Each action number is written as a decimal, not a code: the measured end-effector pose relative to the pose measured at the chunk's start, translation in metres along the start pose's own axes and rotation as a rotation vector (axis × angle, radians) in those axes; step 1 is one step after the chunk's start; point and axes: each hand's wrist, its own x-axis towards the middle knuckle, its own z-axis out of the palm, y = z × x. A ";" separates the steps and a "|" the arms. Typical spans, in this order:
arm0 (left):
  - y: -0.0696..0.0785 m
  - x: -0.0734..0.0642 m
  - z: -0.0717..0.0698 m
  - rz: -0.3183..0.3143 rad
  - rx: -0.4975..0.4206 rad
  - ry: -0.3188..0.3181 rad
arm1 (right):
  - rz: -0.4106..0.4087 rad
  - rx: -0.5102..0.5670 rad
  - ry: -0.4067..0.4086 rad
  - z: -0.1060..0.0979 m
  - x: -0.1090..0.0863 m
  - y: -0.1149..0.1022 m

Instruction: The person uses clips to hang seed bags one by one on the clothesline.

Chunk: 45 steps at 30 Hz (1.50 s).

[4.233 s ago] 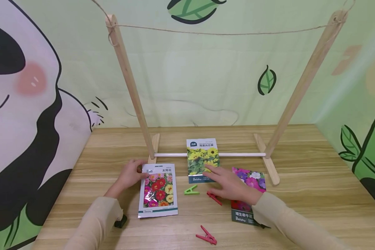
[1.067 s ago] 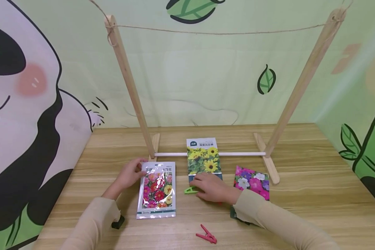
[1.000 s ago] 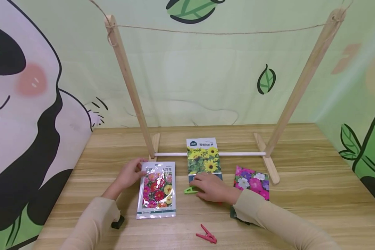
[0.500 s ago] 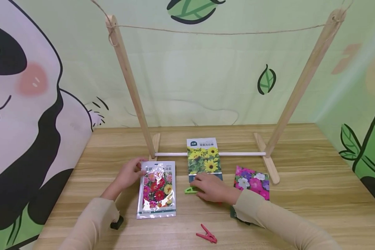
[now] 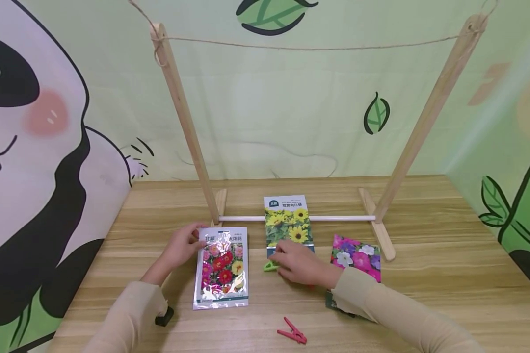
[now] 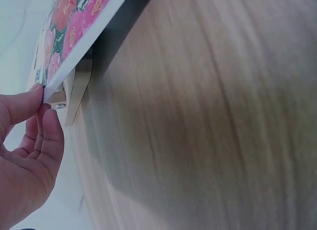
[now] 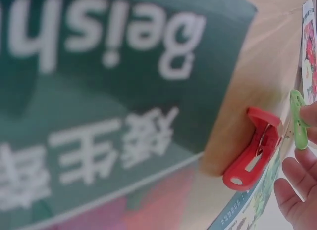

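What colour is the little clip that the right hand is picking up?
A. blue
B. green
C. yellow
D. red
B: the right hand has its fingers on the green clip beside the sunflower packet, while one red clip lies untouched nearer the table's front edge and another red clip lies under the hand without being held.
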 end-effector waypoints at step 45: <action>0.018 -0.004 -0.004 -0.008 -0.045 0.025 | 0.011 0.075 0.102 -0.036 0.003 0.001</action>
